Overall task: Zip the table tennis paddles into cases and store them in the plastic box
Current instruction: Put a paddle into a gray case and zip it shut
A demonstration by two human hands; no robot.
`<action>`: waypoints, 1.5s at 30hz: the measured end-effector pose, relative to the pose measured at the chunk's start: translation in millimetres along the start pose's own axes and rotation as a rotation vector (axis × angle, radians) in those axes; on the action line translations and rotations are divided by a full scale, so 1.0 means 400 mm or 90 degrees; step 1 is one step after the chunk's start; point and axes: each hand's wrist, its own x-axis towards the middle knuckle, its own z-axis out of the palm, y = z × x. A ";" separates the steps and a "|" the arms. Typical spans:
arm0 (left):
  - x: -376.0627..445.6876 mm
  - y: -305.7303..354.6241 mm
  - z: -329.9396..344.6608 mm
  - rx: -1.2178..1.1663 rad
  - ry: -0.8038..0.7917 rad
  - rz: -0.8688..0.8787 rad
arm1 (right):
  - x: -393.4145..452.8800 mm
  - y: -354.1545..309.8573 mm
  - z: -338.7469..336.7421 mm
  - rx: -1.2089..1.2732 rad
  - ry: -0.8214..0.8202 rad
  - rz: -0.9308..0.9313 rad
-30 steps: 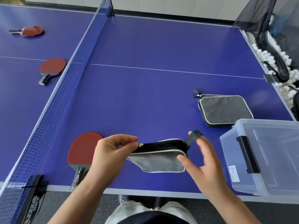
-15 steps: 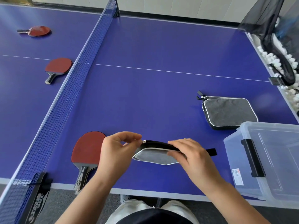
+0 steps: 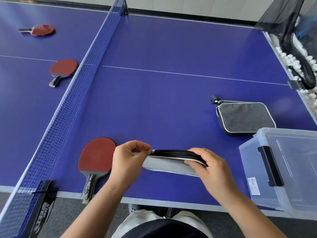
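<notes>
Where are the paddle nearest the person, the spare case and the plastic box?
nearest paddle (image 3: 97,155): head view, on its red rubber face.
spare case (image 3: 243,116): head view, on its grey fabric panel.
plastic box (image 3: 248,162): head view, on its clear near wall.

I see a wide stretch of bare blue table top (image 3: 168,93) ahead of both hands, open for reaching. On my left the blue mesh net (image 3: 80,86) walls off the far half, and a red-faced paddle with a black handle (image 3: 96,158) lies just beside my left hand (image 3: 127,162). To the right, the clear plastic box with a black latch (image 3: 283,169) blocks sideways travel near my right hand (image 3: 212,167), and a grey zipped case with white piping (image 3: 243,117) lies just beyond it.
</notes>
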 end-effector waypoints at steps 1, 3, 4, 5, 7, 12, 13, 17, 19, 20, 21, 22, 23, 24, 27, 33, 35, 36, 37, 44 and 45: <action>0.007 -0.014 -0.008 -0.018 0.004 -0.026 | -0.008 0.014 -0.008 0.003 0.002 0.016; 0.007 -0.027 -0.013 -0.037 -0.006 -0.053 | -0.019 0.036 -0.012 -0.014 -0.015 0.028; 0.003 -0.027 -0.009 -0.031 -0.017 -0.050 | -0.021 0.041 -0.009 -0.038 -0.020 0.020; -0.003 -0.023 -0.003 -0.027 -0.028 -0.042 | -0.021 0.040 -0.002 -0.073 -0.021 0.002; -0.014 -0.009 0.017 -0.023 -0.053 -0.019 | -0.011 0.029 0.024 -0.143 -0.037 -0.055; -0.032 0.017 0.052 0.056 -0.086 0.054 | 0.015 0.011 0.070 -0.186 -0.068 -0.105; -0.027 0.015 0.047 0.065 -0.074 0.053 | 0.015 0.018 0.066 -0.180 -0.065 -0.099; 0.015 -0.010 -0.003 0.102 0.009 0.040 | -0.001 0.052 0.034 -0.190 -0.056 -0.062; 0.028 -0.016 -0.023 0.073 0.022 0.023 | -0.010 0.064 0.023 -0.192 -0.051 -0.045; 0.029 -0.015 -0.026 0.056 0.018 0.016 | -0.012 0.064 0.022 -0.192 -0.052 -0.045; 0.028 -0.013 -0.025 0.048 0.009 0.015 | -0.012 0.062 0.026 -0.191 -0.053 -0.047; 0.025 -0.008 -0.020 0.051 -0.004 0.019 | -0.010 0.057 0.034 -0.192 -0.053 -0.051; 0.018 -0.002 -0.010 0.056 -0.022 0.025 | -0.005 0.051 0.046 -0.194 -0.056 -0.057; 0.009 0.004 0.003 0.062 -0.041 0.031 | 0.001 0.043 0.061 -0.196 -0.065 -0.060; -0.014 0.009 0.037 0.086 -0.079 0.058 | 0.023 0.027 0.106 -0.164 -0.114 -0.046; 0.011 -0.013 0.016 0.093 -0.042 0.051 | 0.025 0.026 0.076 -0.139 -0.082 -0.080; 0.015 -0.026 0.013 0.090 -0.052 0.034 | 0.016 0.022 0.064 -0.152 -0.080 -0.092; 0.016 -0.030 0.013 0.077 -0.055 0.025 | 0.014 0.020 0.062 -0.156 -0.079 -0.092; 0.017 -0.033 0.011 0.061 -0.055 0.019 | 0.011 0.018 0.061 -0.153 -0.076 -0.087; 0.057 -0.067 -0.050 0.082 0.010 0.010 | -0.016 -0.008 0.013 -0.051 0.084 -0.044; 0.064 -0.077 -0.059 0.103 0.014 0.009 | -0.021 -0.010 0.004 -0.029 0.097 -0.040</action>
